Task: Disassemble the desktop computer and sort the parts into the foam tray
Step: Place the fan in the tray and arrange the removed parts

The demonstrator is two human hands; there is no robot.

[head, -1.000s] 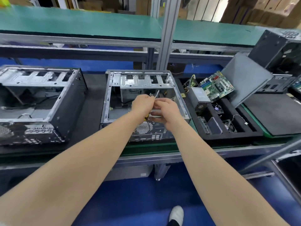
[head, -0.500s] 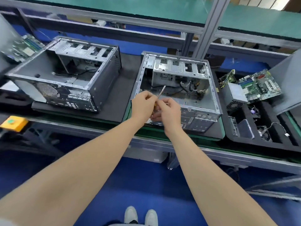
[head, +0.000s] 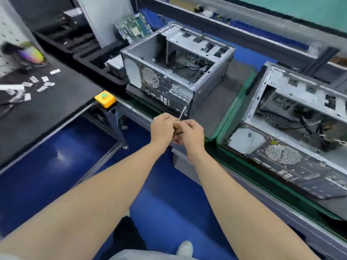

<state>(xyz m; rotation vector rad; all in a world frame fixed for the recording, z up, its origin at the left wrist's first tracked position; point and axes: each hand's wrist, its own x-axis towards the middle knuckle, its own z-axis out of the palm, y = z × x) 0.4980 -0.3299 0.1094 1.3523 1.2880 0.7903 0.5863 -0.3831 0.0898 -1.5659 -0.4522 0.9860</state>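
My left hand point(head: 162, 128) and my right hand point(head: 191, 133) meet in front of the bench edge, both curled round a screwdriver point(head: 181, 115) with a yellow handle; its metal shaft points up and away. Behind the hands stands an open, stripped computer case point(head: 177, 71) on a dark mat. A second open case point(head: 293, 126) with loose cables lies to the right on a green-edged mat. A black foam tray point(head: 88, 51) sits far left of the first case, with a green motherboard point(head: 134, 27) and a grey panel leaning behind it.
A yellow box with a green button point(head: 105, 99) is fixed at the bench corner. A dark side table point(head: 47, 102) at left carries several small white labels. Blue floor lies below, with my shoes near the bottom edge.
My view has swung left, so the middle case now sits at the right and the left case is ahead. Both hands have drawn back from the case with the screwdriver still held.
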